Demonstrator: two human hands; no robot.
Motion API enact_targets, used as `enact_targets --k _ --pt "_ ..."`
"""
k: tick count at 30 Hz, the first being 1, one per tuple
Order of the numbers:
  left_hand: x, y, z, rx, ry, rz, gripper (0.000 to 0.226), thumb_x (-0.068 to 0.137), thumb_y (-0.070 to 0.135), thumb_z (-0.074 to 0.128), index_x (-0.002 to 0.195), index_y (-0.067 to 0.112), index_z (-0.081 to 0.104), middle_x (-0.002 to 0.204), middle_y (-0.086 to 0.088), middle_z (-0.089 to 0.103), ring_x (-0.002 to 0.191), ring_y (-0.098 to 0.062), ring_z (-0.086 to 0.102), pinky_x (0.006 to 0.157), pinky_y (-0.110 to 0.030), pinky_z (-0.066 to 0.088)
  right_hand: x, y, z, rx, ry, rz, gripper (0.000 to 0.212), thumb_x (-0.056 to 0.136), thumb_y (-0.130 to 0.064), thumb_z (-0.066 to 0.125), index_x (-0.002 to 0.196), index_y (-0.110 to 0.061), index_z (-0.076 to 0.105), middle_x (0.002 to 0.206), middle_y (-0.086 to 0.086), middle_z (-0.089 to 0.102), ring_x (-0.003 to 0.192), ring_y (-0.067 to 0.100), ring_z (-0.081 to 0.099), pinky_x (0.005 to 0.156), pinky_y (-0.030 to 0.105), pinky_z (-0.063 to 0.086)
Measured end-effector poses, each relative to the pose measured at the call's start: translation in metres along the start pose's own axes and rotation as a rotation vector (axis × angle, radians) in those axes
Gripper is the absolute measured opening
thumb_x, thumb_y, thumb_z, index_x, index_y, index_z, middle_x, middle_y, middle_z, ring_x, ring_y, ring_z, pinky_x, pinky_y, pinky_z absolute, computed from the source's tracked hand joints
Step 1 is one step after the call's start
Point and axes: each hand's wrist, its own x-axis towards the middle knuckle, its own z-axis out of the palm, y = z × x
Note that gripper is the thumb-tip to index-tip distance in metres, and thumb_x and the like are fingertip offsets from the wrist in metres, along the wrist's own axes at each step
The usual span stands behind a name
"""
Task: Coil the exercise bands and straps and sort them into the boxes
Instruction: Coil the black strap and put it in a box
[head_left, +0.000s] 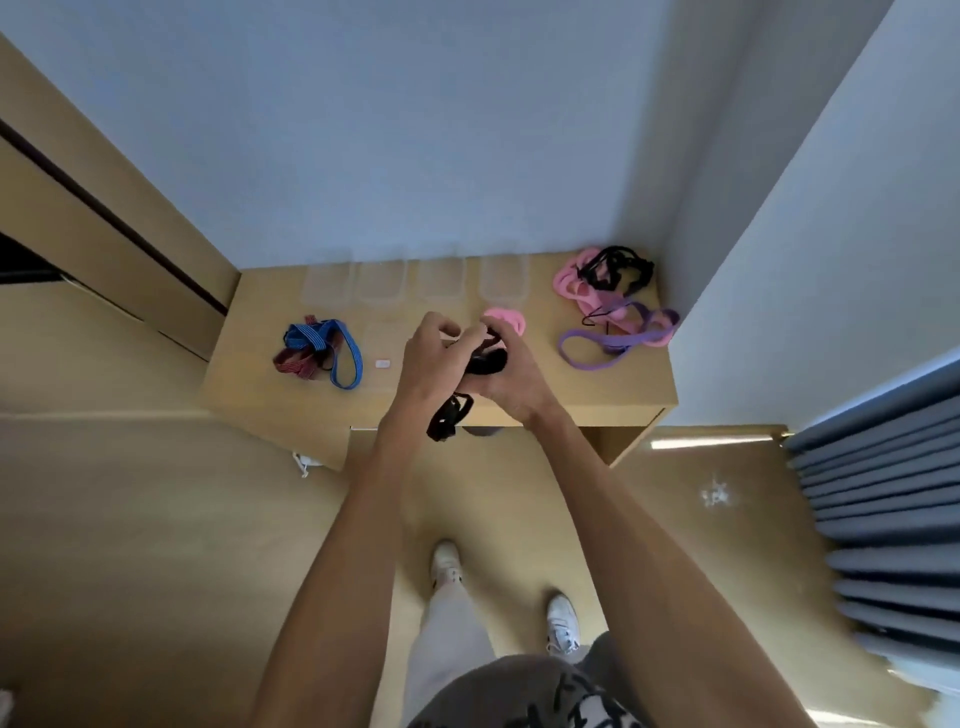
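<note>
Head view: I see both hands together above the front edge of the desk (597, 387), near frame centre. Left hand (431, 358) has its fingers curled around a black strap (485, 361); right hand (511, 382) grips the same strap from the 3 o'clock side, thumb over the bundle. A loose black tail (448, 417) hangs at 6 o'clock below the hands, past the desk edge. Just behind the hands, at 12 to 1 o'clock, a pink coil (503, 317) is in view; whether it sits in a box I cannot tell. Four clear boxes (382, 280) stand in a row along the wall at 12 o'clock. At 9 o'clock on the desk lies a blue and red strap tangle (319, 351). At 2 o'clock, in the corner, a pink, black and purple pile (610, 296), with a purple band (613, 343) trailing toward the hands. A small white tag (382, 364) lies at 9 o'clock, near the left hand.
</note>
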Motion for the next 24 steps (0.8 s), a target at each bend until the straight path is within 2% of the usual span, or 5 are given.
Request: enact_targets --k 3,8,15,18,24 --pt "0.036 -0.025 -0.01 0.044 -0.03 -0.102 0.041 0.086 0.056 0.055 0.08 0.016 0.057 0.079 0.005 0.061 0.069 -0.007 0.059 0.061 -0.027 0.043 0.03 0.015 0.023 0.054 0.064 0.103 0.075 0.067 -0.004 0.084 0.133 -0.013 0.048 0.117 0.011 0.067 0.089 0.016 0.07 0.066 0.021 0.054" --pt "0.101 -0.079 -0.046 -0.104 -0.155 -0.231 0.032 0.097 0.04 0.047 0.082 0.013 0.056 0.084 0.0 0.059 0.082 -0.02 0.056 0.081 -0.038 0.046 0.095 0.044 0.07 0.188 0.203 0.3 0.063 0.07 -0.013 0.081 0.126 -0.016 0.053 0.108 0.014 0.072 0.075 0.016 0.072 0.078 0.038 0.057" --pt "0.167 -0.183 -0.107 -0.005 -0.281 -0.421 0.028 0.097 0.04 0.047 0.09 0.015 0.057 0.091 -0.008 0.065 0.081 -0.027 0.065 0.081 -0.045 0.054 0.181 0.075 0.153 0.202 0.44 0.511 0.057 0.073 -0.007 0.08 0.123 -0.019 0.054 0.104 0.009 0.07 0.078 0.02 0.069 0.067 0.032 0.059" --pt "0.189 -0.208 -0.123 -0.03 -0.338 -0.44 0.026 0.095 0.038 0.045 0.095 0.018 0.062 0.093 -0.008 0.068 0.09 -0.03 0.069 0.085 -0.047 0.055 0.21 0.089 0.187 0.098 0.51 0.572 0.062 0.071 -0.012 0.082 0.125 -0.017 0.053 0.112 0.011 0.065 0.091 0.025 0.069 0.079 0.041 0.061" --pt "0.216 -0.247 -0.115 0.112 -0.552 -0.438 0.028 0.093 0.02 0.045 0.066 0.016 0.05 0.063 0.001 0.051 0.065 -0.019 0.046 0.064 -0.035 0.032 0.239 0.114 0.209 -0.171 0.605 0.747 0.071 0.074 -0.019 0.077 0.138 -0.017 0.045 0.107 0.012 0.062 0.098 0.029 0.062 0.086 0.04 0.054"
